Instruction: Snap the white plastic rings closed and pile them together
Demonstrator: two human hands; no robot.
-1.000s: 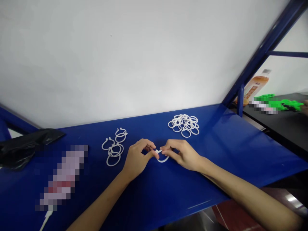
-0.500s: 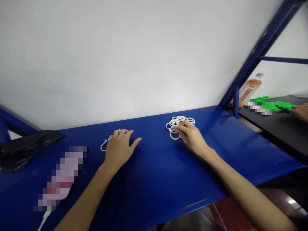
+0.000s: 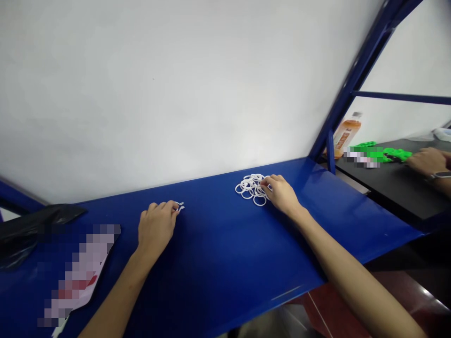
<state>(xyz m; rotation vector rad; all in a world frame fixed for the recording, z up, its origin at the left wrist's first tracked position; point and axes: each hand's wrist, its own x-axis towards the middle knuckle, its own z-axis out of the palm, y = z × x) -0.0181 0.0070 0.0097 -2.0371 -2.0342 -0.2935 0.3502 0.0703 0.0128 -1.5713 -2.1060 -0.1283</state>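
Note:
A loose pile of thin white rings (image 3: 247,193) lies on the blue tabletop (image 3: 218,244) toward the right back. My right hand (image 3: 282,192) reaches to the pile's right edge, thumb and finger pinched on a white ring there; the fingertips partly hide it. To the left, my left hand (image 3: 157,225) rests low over the table with fingers curled closed around an opened white ring (image 3: 181,207). Only its two ends stick out past the fingertips; the rest is hidden under the hand.
A blurred-out flat pinkish object (image 3: 82,272) with a white cable lies at left, beside a black plastic bag (image 3: 35,227). Past the blue frame (image 3: 338,108), a black table (image 3: 384,183) bears a bottle (image 3: 347,136), green pieces (image 3: 398,154) and another person's hand (image 3: 424,162).
My left hand has gone from spread to closed on the white ring and shifted left in view. My right hand stays pinched at the pile. The other person's hand shows more.

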